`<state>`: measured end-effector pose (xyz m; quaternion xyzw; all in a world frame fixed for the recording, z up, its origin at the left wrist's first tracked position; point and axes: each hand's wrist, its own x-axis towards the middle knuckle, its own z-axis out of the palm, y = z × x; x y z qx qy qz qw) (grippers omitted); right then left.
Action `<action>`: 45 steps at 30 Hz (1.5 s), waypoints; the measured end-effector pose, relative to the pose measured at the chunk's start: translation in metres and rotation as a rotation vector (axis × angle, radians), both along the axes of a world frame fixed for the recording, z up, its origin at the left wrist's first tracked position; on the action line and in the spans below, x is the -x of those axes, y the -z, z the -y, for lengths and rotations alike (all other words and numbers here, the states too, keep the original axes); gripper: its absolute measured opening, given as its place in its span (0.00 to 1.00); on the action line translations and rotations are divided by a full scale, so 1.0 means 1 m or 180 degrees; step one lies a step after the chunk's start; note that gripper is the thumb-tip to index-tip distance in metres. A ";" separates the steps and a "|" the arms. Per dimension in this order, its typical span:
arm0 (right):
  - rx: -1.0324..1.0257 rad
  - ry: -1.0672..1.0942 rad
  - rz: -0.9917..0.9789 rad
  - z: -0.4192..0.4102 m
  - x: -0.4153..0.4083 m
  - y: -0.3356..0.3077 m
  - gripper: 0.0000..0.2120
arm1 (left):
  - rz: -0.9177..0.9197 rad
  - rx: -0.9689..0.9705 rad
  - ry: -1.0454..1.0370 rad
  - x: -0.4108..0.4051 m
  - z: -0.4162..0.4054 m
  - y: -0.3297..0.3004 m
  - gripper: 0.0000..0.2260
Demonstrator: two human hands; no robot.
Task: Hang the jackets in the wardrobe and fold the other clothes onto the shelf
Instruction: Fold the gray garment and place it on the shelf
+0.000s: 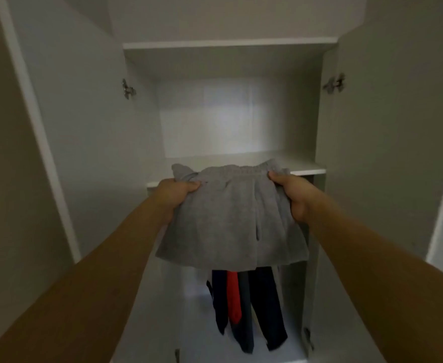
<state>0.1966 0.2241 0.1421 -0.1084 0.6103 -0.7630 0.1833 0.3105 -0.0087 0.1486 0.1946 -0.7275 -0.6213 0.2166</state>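
Before the open wardrobe (372, 127), both hands hold a folded grey garment (230, 218) at the front edge of the shelf (304, 167), left hand (178, 191) and right hand (291, 195) each clenched on a side near the elastic waistband. Below the shelf, dark and red jackets (246, 307) hang.

Bare forearms, no sleeves; hands (181, 191) ungloved.

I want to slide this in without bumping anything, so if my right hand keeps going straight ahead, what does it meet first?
Probably the shelf front edge: the right hand, gripping the grey garment, sits about level with it, though depth is unclear.
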 end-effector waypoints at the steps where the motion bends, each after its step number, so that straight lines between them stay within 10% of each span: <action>1: -0.0023 -0.0033 -0.0050 0.014 0.024 -0.010 0.21 | -0.0050 0.0184 -0.0079 0.024 0.011 -0.008 0.28; 25: -0.0102 -0.0001 -0.0800 0.389 0.473 -0.072 0.30 | 0.0380 0.2280 -0.1273 0.463 0.355 -0.084 0.19; 35: -0.2094 0.0424 -0.1179 0.528 0.594 0.035 0.22 | 0.1411 0.2172 -0.1475 0.597 0.468 0.033 0.19; 45: -0.3498 0.0622 -0.1433 0.583 0.666 0.055 0.20 | 0.0967 0.4532 -0.1801 0.652 0.517 0.056 0.22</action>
